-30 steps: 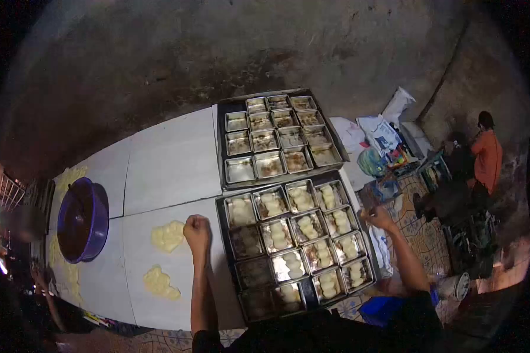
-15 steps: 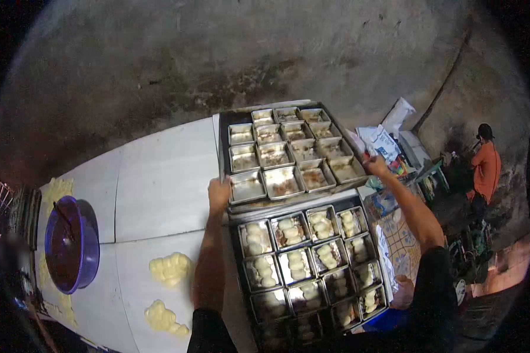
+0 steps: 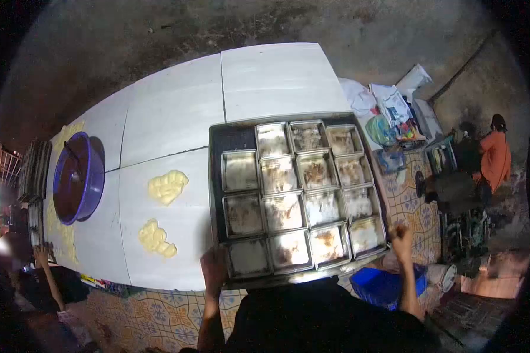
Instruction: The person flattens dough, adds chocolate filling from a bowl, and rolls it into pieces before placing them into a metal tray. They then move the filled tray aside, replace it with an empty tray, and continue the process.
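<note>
Left hand (image 3: 215,266) and right hand (image 3: 401,237), well apart, each clamped on near edge of dark rectangular metal tray (image 3: 229,139) carrying square tins. Two yellow dough lumps (image 3: 167,186) lie just left on white bench (image 3: 171,117).

White table (image 3: 277,82), baking tray (image 3: 235,138), dough (image 3: 167,186), purple bowl (image 3: 78,177)

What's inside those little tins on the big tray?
The tins hold only pale and brownish smears, no dough lumps. The tray they sit on, gripped by the left hand and right hand, covers whatever lies under it.
</note>
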A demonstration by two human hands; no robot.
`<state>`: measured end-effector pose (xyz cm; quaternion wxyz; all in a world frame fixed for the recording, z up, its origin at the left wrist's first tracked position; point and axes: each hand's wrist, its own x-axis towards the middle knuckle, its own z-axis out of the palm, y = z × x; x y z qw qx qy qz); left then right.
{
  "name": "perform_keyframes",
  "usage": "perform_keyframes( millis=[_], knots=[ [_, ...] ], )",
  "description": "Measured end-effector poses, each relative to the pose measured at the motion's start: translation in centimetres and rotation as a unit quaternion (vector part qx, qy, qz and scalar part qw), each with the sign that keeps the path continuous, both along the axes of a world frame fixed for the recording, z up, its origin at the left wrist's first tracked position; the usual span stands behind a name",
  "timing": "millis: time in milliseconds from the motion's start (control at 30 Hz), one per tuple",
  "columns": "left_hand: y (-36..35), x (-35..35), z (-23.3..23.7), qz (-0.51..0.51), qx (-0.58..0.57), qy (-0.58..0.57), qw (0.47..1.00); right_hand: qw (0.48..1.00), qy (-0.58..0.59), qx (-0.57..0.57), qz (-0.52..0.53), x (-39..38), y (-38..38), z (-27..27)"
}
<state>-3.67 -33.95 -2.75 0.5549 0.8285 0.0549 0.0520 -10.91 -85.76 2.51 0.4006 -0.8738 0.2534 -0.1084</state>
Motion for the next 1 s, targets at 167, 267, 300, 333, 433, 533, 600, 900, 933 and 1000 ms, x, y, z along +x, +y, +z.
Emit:
perform_keyframes(
  millis=[167, 267, 300, 333, 433, 533, 600, 900, 933, 1000],
  knots=[
    [0.4, -1.7, -1.2, 0.049, 0.002, -0.009, 0.999, 0.996, -0.051, -0.061, -0.027, -3.2, 0.3, -5.8],
    [-0.5, -2.2, 2.4, 0.033, -0.042, 0.049, 0.997, 0.975, -0.184, 0.022, -0.125, -2.9, 2.0, -7.3],
    [-0.5, -3.0, 2.8, 0.023, -0.094, 0.076, 0.992, 0.939, -0.225, 0.175, -0.194, -3.8, 2.7, -7.9],
    [-0.2, -4.2, 2.4, 0.028, -0.125, 0.161, 0.979, 0.874, -0.261, 0.324, -0.253, -4.3, 3.4, -8.4],
    [-0.8, -5.7, 0.5, 0.059, -0.161, 0.100, 0.980, 0.766, -0.280, 0.509, -0.274, -4.7, 7.0, -8.8],
    [0.0, -5.1, -0.5, 0.026, -0.058, 0.094, 0.994, 0.711, -0.311, 0.588, -0.228, -2.3, 10.2, -6.8],
    [0.3, -5.1, -0.4, -0.004, -0.025, 0.080, 0.997, 0.695, -0.294, 0.604, -0.258, -1.4, 11.1, -4.5],
    [0.0, 1.1, -2.0, -0.084, -0.130, 0.029, 0.988, 0.779, -0.261, 0.536, -0.194, 3.8, 10.5, -8.4],
    [0.9, 1.7, -2.2, -0.075, -0.106, 0.068, 0.989, 0.865, -0.278, 0.321, -0.268, 3.6, 12.8, -8.3],
    [2.7, 1.0, -3.2, -0.019, -0.168, 0.009, 0.986, 0.875, -0.390, 0.141, -0.249, 1.8, 22.4, -1.0]
  ],
)
